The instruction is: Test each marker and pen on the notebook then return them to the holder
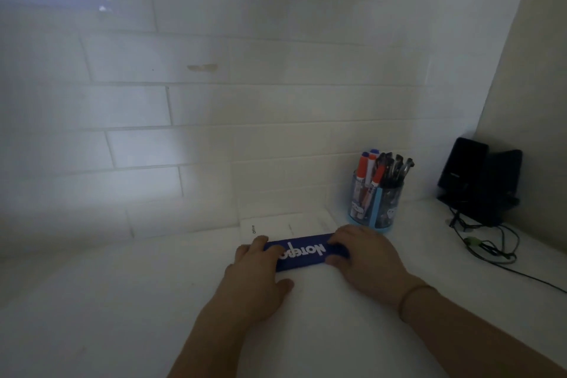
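Observation:
A notebook [302,253] with a blue band printed "Notebook" and a white upper part lies on the white table against the tiled wall. My left hand [259,270] grips its left end, fingers over the blue band and thumb underneath. My right hand [362,255] grips the right end the same way. Just behind my right hand stands a clear round holder [376,204] with a blue base, holding several markers with red and blue caps [366,167] and several dark pens [395,167].
A black speaker or charger stand [478,178] sits in the right corner, with dark cables [491,247] trailing over the table toward the right edge. The tiled wall [214,101] rises directly behind the notebook. White table surface [107,301] spreads to the left and front.

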{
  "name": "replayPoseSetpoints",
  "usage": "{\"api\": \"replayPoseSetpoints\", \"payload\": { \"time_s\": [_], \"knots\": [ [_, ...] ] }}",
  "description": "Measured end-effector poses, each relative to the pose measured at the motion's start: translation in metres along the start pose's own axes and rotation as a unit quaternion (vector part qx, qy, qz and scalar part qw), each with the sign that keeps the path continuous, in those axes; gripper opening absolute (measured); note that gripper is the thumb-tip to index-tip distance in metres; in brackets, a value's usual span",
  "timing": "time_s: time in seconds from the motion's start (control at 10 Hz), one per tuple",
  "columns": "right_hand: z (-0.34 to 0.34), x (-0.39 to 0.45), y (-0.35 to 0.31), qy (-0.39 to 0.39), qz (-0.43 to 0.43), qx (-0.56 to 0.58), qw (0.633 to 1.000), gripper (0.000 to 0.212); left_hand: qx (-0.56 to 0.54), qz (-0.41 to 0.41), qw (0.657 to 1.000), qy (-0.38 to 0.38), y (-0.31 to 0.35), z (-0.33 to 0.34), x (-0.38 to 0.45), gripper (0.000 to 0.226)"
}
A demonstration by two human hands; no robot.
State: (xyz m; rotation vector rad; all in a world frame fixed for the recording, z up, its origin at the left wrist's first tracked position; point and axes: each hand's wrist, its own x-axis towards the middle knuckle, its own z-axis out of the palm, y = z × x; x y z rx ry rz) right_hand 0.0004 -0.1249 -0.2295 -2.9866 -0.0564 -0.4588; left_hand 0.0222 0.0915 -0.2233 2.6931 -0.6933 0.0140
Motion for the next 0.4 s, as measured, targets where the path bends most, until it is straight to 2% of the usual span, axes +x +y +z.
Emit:
{"api": "replayPoseSetpoints", "payload": {
  "time_s": [0.1,0.2,0.3,0.4],
  "knots": [
    [-0.004,0.007,-0.004,-0.013,0.048,0.014,0.999,0.04,-0.033,0.04,0.999,0.011,0.004,0.003,0.001,0.046],
    [-0.008,0.001,-0.008,-0.029,0.064,0.036,0.997,0.043,-0.037,0.041,0.998,0.019,0.006,0.006,0.003,0.038],
    [-0.011,-0.023,-0.004,-0.039,0.028,0.05,0.998,0.05,-0.056,0.03,0.997,0.035,0.009,0.009,-0.001,0.035],
    [-0.047,-0.059,-0.002,0.108,0.017,0.142,0.984,0.045,-0.069,0.003,0.995,0.065,0.014,0.013,-0.003,0.039]
  ]
}}
